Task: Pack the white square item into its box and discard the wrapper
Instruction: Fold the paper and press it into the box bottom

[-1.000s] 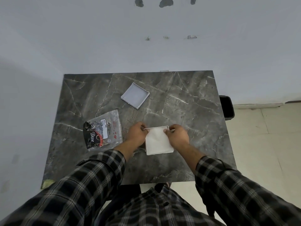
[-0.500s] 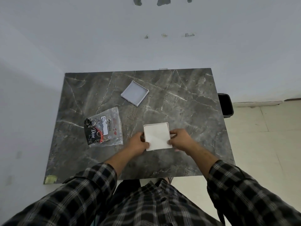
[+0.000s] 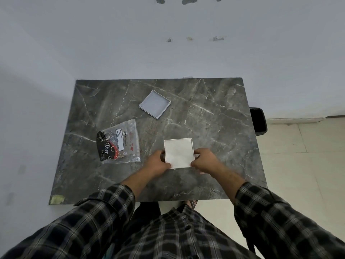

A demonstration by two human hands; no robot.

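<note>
The white square box point(image 3: 178, 152) lies flat on the dark marble table point(image 3: 214, 113), near its front middle, with a white square surface filling its rim. My left hand point(image 3: 158, 162) grips the box's near left corner and my right hand point(image 3: 204, 160) grips its near right corner. A shallow grey-white square lid or tray point(image 3: 155, 104) lies apart at the back middle, open side up. A clear plastic wrapper point(image 3: 119, 143) with a black printed part lies left of the box.
A black bin point(image 3: 258, 121) stands on the floor just past the table's right edge. The wall runs behind the table. A patch of tape point(image 3: 57, 199) marks the front left corner.
Both hands slid from the box's far corners down to its near corners. The white surface now lies flat within the rim.
</note>
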